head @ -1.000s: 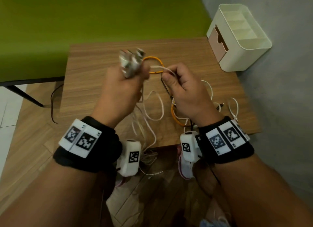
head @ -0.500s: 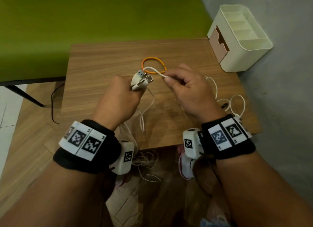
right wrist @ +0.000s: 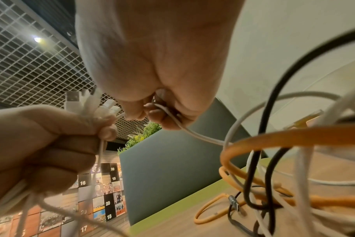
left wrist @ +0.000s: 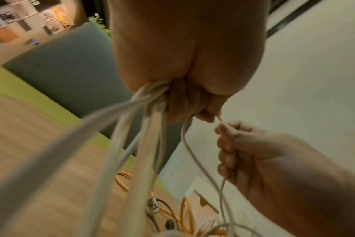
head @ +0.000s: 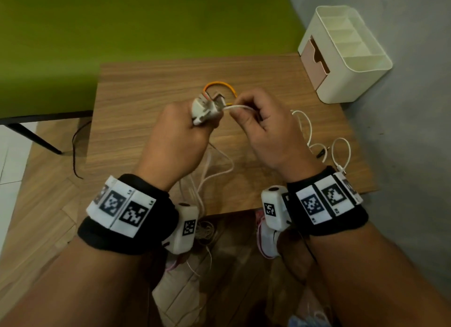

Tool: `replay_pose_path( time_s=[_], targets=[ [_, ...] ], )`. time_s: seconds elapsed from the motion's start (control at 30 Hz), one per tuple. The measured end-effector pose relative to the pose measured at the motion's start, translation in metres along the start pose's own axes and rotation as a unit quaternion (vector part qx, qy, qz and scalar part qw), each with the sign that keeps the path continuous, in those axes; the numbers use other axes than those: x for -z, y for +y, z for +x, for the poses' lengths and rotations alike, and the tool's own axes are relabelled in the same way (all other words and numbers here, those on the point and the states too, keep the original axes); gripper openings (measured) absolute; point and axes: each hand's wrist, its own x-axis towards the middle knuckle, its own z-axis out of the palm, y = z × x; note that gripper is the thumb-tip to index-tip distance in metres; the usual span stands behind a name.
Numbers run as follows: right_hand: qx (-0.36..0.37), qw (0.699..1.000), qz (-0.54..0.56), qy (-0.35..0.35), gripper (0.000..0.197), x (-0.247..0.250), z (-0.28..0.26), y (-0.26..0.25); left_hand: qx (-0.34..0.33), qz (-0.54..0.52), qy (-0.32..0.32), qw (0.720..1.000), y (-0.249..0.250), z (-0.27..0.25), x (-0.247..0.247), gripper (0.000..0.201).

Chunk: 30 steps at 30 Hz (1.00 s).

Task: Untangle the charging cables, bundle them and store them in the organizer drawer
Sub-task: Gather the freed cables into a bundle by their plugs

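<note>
My left hand (head: 180, 136) is raised over the wooden table (head: 151, 87) in a fist round several white cables (left wrist: 136, 128), whose plug ends (head: 207, 108) stick out of the top of the fist. My right hand (head: 266, 128), just to the right, pinches one thin white cable (head: 235, 107) that runs from those plugs; the same cable (right wrist: 184, 129) passes through its curled fingers. An orange cable (head: 220, 86) lies looped on the table behind the hands. More orange, black and white cables (right wrist: 274, 184) lie tangled beneath the right hand.
The cream organizer (head: 358, 65) with a pink drawer (head: 313, 58) stands at the table's far right corner by the grey wall. White cable loops (head: 340, 153) trail near the table's right edge. A green surface (head: 122, 21) lies beyond the table. Cables hang off the near edge.
A second ago both hands were closer to the orange cable loop. The right hand has since drawn one white cable out to the right of the plug bundle, and the left fist stays raised.
</note>
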Motion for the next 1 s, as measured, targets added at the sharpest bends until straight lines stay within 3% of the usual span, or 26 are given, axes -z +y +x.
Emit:
replay_pose_path(
  time_s=[0.1,0.2,0.33,0.4,0.47,0.53,0.63,0.73,0.87,0.93,1.0],
  targets=[
    [-0.048,0.999,0.005,-0.009,0.014,0.001,0.0,0.001,0.042,-0.146,0.02,0.988,0.001,0.001,0.007,0.026],
    [-0.08,0.995,0.016,-0.049,0.015,0.001,-0.001,0.006,0.088,-0.291,0.025,0.952,0.0,0.001,0.011,0.026],
    [-0.109,0.991,0.017,-0.077,0.01,0.004,-0.003,0.011,0.128,-0.372,0.043,0.918,-0.008,0.005,0.024,0.027],
    [-0.106,0.992,0.048,-0.048,0.009,0.006,-0.002,0.011,0.161,-0.33,0.043,0.929,-0.015,0.004,0.029,0.026],
    [-0.086,0.995,0.054,-0.015,0.014,0.008,0.0,0.012,0.186,-0.207,0.012,0.96,-0.018,0.003,0.03,0.023],
    [-0.068,0.997,0.031,-0.013,0.017,0.01,0.002,0.013,0.176,-0.077,-0.03,0.981,-0.018,0.0,0.024,0.016],
    [-0.058,0.996,-0.049,-0.041,0.022,0.007,0.002,0.015,0.131,0.036,-0.046,0.99,-0.017,-0.002,0.016,0.024],
    [-0.043,0.992,-0.098,-0.067,0.025,0.001,0.0,0.015,0.095,0.034,-0.038,0.994,-0.013,-0.002,0.005,0.039],
    [-0.041,0.995,-0.075,-0.052,0.021,-0.003,0.001,0.009,0.043,0.041,-0.078,0.995,-0.003,-0.004,-0.007,0.031],
    [-0.05,0.997,-0.049,-0.04,0.017,-0.001,0.002,0.005,0.042,0.03,-0.054,0.997,-0.002,-0.002,-0.005,0.026],
    [-0.084,0.996,-0.012,-0.032,0.013,0.002,0.001,0.002,0.061,-0.06,0.007,0.996,-0.002,0.001,0.002,0.024]
  ],
)
